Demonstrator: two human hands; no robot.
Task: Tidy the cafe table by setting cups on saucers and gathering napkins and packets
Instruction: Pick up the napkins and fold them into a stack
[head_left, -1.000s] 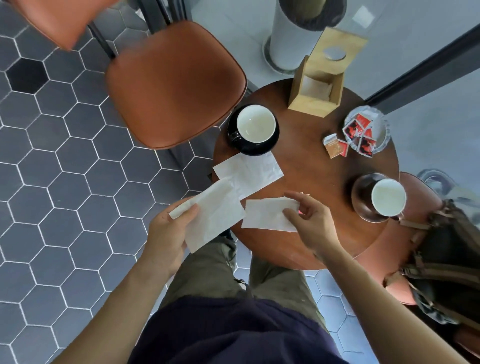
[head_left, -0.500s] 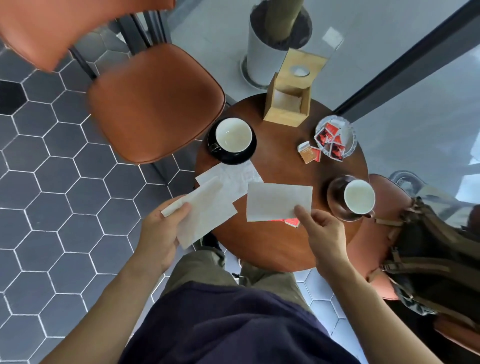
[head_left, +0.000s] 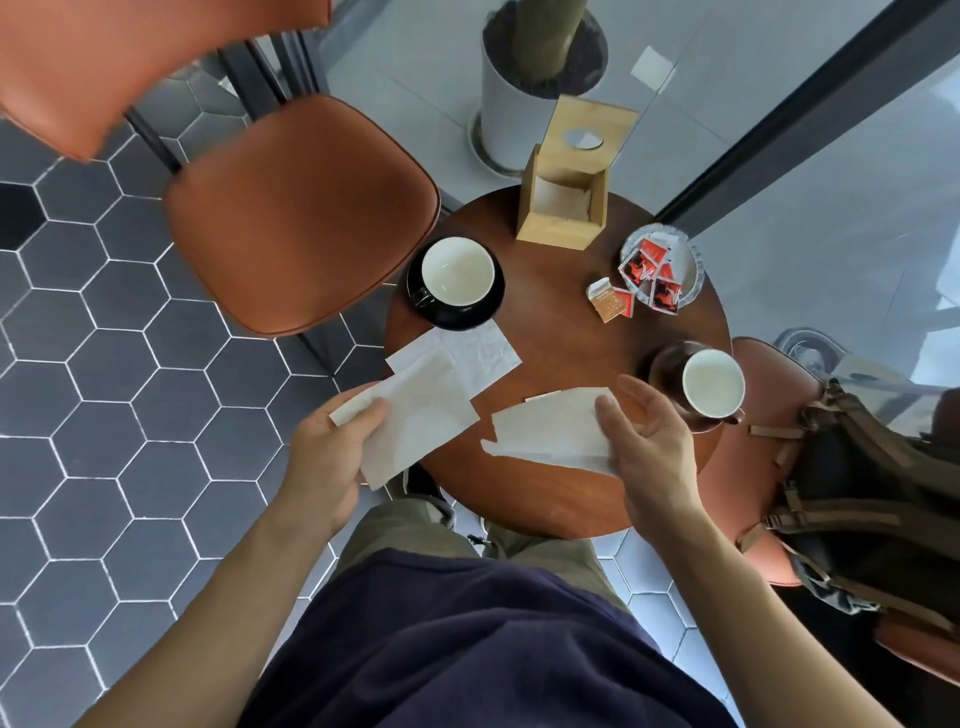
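Note:
My left hand grips a white napkin over the near left edge of the round wooden table. My right hand holds a second white napkin, lifted off the table top. A third napkin lies flat on the table. A white cup sits on a black saucer at the left. Another white cup sits on a brown saucer at the right. Two packets lie loose beside a glass dish that holds red packets.
A wooden napkin holder stands at the table's far edge. An orange chair is at the left, another chair with a backpack at the right. A white planter stands behind the table, near a glass wall.
My right hand has lifted its napkin off the table and drawn it toward me; the red packet that showed under it is now hidden. My left hand still holds its napkin.

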